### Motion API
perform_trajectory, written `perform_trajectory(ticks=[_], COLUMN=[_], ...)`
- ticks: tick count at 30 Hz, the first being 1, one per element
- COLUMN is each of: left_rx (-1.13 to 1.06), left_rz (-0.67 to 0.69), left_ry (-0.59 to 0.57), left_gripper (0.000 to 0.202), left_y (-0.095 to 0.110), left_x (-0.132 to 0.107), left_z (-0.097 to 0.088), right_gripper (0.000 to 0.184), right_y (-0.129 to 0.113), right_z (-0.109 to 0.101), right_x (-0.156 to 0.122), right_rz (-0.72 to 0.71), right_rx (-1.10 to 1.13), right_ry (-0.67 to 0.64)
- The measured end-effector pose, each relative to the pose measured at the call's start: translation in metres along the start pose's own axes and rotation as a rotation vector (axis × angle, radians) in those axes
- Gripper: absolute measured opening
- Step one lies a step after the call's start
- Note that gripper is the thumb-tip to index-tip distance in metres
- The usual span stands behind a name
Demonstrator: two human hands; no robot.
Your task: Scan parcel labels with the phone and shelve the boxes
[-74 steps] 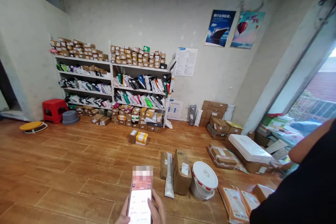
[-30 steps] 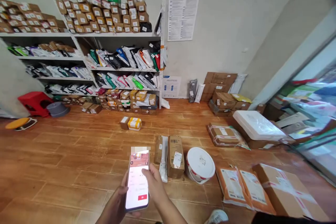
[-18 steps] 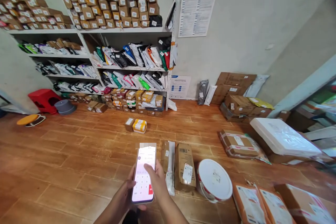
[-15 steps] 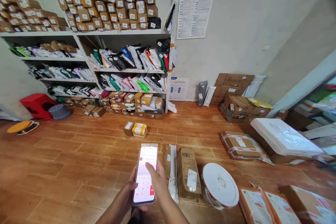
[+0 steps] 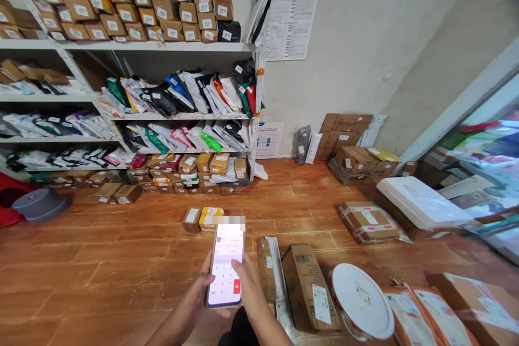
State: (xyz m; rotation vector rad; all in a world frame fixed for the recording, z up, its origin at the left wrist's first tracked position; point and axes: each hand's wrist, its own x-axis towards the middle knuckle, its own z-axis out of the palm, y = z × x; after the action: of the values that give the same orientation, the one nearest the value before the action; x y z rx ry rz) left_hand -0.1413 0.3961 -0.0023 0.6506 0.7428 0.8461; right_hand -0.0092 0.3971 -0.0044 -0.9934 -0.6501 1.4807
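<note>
A smartphone with a lit white keypad screen is held upright in front of me, low in the view. My left hand wraps its left edge and back, thumb on the screen's left side. My right hand cradles the right edge, with its thumb pressing the screen near the middle. Just beyond the phone, two small parcels lie on the wooden floor.
White shelves full of boxes and mailer bags line the wall ahead. On the floor to the right lie a long carton, a white bucket, orange mailers and stacked cartons. A grey stool stands at left.
I have stepped closer to the shelves and the view has tilted down. The phone screen changed from a red-headed page to a white keypad, and my right thumb moved onto it.
</note>
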Motion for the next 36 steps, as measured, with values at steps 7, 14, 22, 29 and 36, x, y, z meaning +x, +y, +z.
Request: perform_trajectory(ticks=[7, 14, 22, 29, 36], left_rx=[0.009, -0.012, -0.012, 0.093, -0.025], left_rz=[-0.019, 0.048, 0.123, 0.059, 0.023], left_ry=[0.047, 0.028, 0.027, 0.11, 0.042], left_gripper=[0.102, 0.082, 0.1, 0.101, 0.081], left_y=[0.021, 0.07, 0.108, 0.127, 0.146], left_x=[0.07, 0.14, 0.237, 0.275, 0.286], left_z=[-0.025, -0.031, -0.026, -0.025, -0.036], right_gripper=[0.038, 0.033, 0.039, 0.035, 0.028], right_y=[0.009, -0.024, -0.051, -0.068, -0.082], right_z=[0.007, -0.009, 0.007, 0.006, -0.002], right_x=[0.081, 0.162, 0.264, 0.303, 0.319], right_rz=[-0.058, -0.047, -0.017, -0.034, -0.058], right_rx=[-0.047, -0.059, -0.042, -0.05, -0.098], right_ry=[0.053, -0.18, -0.086, -0.072, -0.166])
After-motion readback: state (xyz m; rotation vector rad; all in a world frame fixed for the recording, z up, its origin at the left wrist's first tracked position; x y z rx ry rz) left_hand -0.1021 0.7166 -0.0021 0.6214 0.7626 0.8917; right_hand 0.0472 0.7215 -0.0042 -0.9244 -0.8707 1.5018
